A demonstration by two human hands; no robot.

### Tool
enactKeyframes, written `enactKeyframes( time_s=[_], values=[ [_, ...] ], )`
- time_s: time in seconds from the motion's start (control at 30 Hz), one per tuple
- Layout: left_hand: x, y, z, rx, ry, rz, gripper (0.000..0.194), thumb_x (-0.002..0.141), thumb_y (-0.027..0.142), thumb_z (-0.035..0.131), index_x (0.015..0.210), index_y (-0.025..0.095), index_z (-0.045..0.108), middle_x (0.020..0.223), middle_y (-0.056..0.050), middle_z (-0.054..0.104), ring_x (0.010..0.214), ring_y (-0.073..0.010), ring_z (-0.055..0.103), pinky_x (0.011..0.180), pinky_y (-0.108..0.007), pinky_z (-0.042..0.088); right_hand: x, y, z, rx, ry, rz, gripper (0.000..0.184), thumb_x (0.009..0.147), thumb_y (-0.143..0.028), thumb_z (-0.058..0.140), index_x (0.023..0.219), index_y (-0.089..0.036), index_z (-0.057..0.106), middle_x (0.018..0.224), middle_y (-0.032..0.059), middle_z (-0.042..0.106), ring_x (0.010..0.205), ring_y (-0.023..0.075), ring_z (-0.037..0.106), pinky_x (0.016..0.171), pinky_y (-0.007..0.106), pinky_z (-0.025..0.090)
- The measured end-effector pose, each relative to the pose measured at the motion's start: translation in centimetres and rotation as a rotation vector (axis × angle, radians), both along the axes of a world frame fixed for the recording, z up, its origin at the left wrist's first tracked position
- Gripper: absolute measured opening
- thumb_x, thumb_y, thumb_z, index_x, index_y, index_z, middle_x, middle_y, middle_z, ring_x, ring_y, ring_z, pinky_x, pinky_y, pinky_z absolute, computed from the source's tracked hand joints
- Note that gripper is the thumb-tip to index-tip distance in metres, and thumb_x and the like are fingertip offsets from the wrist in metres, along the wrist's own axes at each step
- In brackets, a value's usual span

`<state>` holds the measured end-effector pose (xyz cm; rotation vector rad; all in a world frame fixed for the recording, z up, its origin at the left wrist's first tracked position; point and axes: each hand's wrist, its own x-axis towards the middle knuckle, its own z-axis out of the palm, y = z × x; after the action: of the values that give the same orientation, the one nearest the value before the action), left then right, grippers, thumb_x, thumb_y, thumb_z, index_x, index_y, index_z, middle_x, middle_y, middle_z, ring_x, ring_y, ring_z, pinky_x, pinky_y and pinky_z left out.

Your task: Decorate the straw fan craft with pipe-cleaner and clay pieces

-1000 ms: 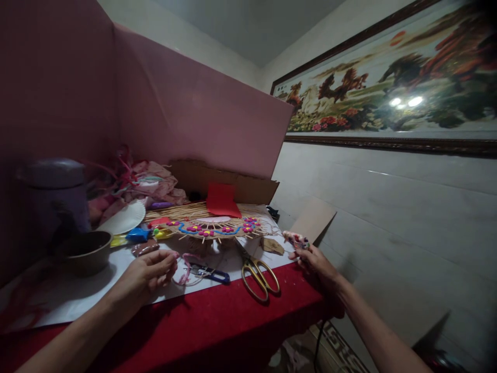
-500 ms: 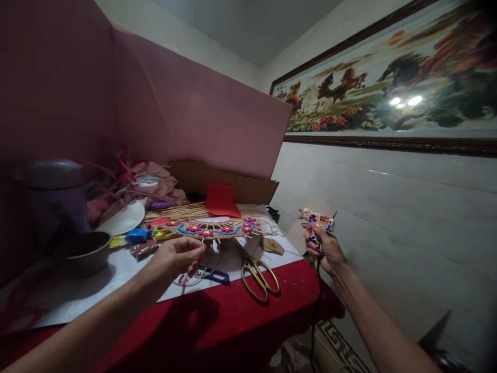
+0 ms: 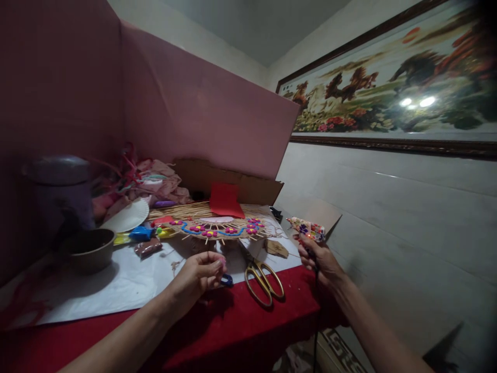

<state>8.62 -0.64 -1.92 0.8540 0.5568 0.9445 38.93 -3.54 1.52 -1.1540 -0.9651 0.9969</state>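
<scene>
My right hand (image 3: pixel 321 260) grips a flower-patterned hot glue gun (image 3: pixel 305 228), its nozzle pointing left and a small orange light glowing on its body. A black cord hangs below. My left hand (image 3: pixel 204 272) is pinched closed near the table's front edge; what its fingertips hold is too small to make out. Just beyond it stands a fan-shaped piece (image 3: pixel 212 231) with pink flowers, a blue wavy line and thin sticks along its edge. Gold-handled scissors (image 3: pixel 264 285) lie to the right of my left hand. The end of a blue cutter (image 3: pixel 227 280) shows beside my fingers.
A grey-brown bowl (image 3: pixel 91 254) and a purple jar (image 3: pixel 62 197) stand at left. Bundled sticks (image 3: pixel 186 211), a red paper (image 3: pixel 225 201), a white paper plate (image 3: pixel 130 216) and coloured clay packets (image 3: pixel 142 234) lie behind. A pink board (image 3: pixel 209 109) rises at the back.
My left hand has moved right and slightly down, now covering much of the blue cutter. The glue gun has come left and tipped more level. The view has shifted slightly.
</scene>
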Motion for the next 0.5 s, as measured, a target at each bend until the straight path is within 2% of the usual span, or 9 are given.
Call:
enactKeyframes(
  time_s=[0.13,0.23,0.33,0.4,0.5],
  values=[
    [-0.1,0.1,0.0,-0.008,-0.026,0.018,0.021,0.061,0.019,0.077,0.075,0.011,0.063,0.068,-0.004,0.061,0.057,-0.0082,0.053,0.055,-0.019,0.042,-3.2,-2.1,-0.1,-0.034,-0.017,0.183,0.03,0.074,-0.045,0.064,0.077,-0.017,0.054,0.05,-0.0083,0.04,0.034,0.0011,0.024,0.031,0.014,0.022],
    [0.0,0.2,-0.3,-0.018,-0.017,0.017,0.021,0.062,0.02,0.077,0.076,0.011,0.063,0.068,-0.004,0.062,0.056,-0.0077,0.053,0.055,-0.019,0.042,-5.9,-3.4,-0.4,-0.057,-0.117,0.198,0.037,0.074,-0.048,0.064,0.062,-0.016,0.05,0.044,-0.0073,0.037,0.034,0.0021,0.026,0.032,0.016,0.018],
    [0.0,0.1,-0.3,-0.015,-0.014,0.014,0.021,0.064,0.021,0.076,0.077,0.012,0.063,0.069,-0.004,0.062,0.055,-0.0071,0.053,0.054,-0.019,0.043,-8.4,-4.3,-0.6,-0.072,-0.223,0.268,0.039,0.072,-0.05,0.066,0.061,-0.015,0.051,0.043,-0.0069,0.037,0.034,0.0025,0.027,0.033,0.017,0.018],
    [-0.1,0.0,-0.2,-0.007,-0.019,0.007,0.02,0.065,0.021,0.076,0.077,0.012,0.063,0.069,-0.004,0.062,0.055,-0.0067,0.053,0.054,-0.018,0.042,-9.7,-4.8,-0.6,-0.063,-0.247,0.293,0.036,0.071,-0.048,0.068,0.07,-0.014,0.057,0.048,-0.0053,0.045,0.038,0.0037,0.033,0.035,0.017,0.025],
    [-0.1,-0.1,-0.2,0.01,-0.027,-0.001,0.018,0.066,0.019,0.075,0.077,0.012,0.063,0.069,-0.003,0.063,0.056,-0.0067,0.054,0.055,-0.017,0.043,-11.1,-5.1,-0.6,-0.01,-0.242,0.353,0.036,0.072,-0.043,0.069,0.098,-0.018,0.062,0.078,0.0023,0.063,0.062,0.0114,0.055,0.054,0.021,0.044]
  ],
)
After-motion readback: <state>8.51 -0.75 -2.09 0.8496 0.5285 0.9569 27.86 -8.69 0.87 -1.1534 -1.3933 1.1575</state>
